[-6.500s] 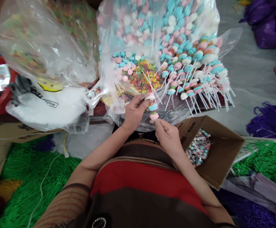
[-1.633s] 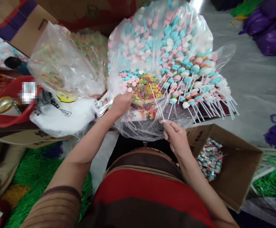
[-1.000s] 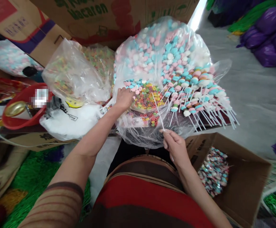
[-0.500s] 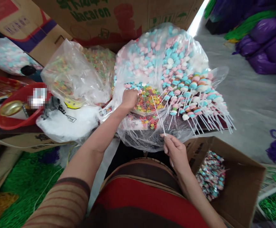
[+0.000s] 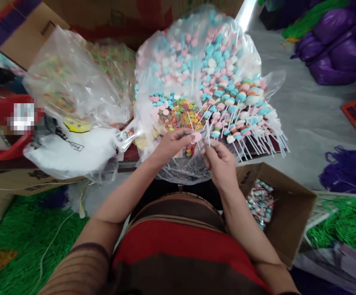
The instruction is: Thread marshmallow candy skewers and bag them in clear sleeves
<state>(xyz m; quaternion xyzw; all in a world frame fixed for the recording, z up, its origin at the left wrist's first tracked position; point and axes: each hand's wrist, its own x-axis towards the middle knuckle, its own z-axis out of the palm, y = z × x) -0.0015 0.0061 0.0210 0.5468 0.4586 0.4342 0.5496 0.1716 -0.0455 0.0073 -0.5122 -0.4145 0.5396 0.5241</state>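
Note:
My left hand [image 5: 174,144] pinches a round pink marshmallow candy [image 5: 197,137] between thumb and fingers. Close on its right, my right hand [image 5: 219,159] grips a thin white lollipop stick [image 5: 208,129], which points up beside the candy. Whether stick and candy touch is unclear. Behind both hands, small coloured ring candies [image 5: 182,114] lie on clear plastic, with loose pink and blue candies next to them. To the right are several finished-looking candy skewers [image 5: 242,123], stacked pink, blue and white pieces on white sticks.
A big clear bag of pastel candies [image 5: 178,57] stands at the back, with a bag of ring candies [image 5: 110,69] to its left. A white plastic bag [image 5: 73,151] and red basin [image 5: 9,151] sit further left. An open cardboard box [image 5: 297,213] holding wrapped candies stands low at right.
My left hand has come back from the candy pile toward my right hand, now with a pink candy. My right hand still holds the stick, now more upright. The view has shifted slightly.

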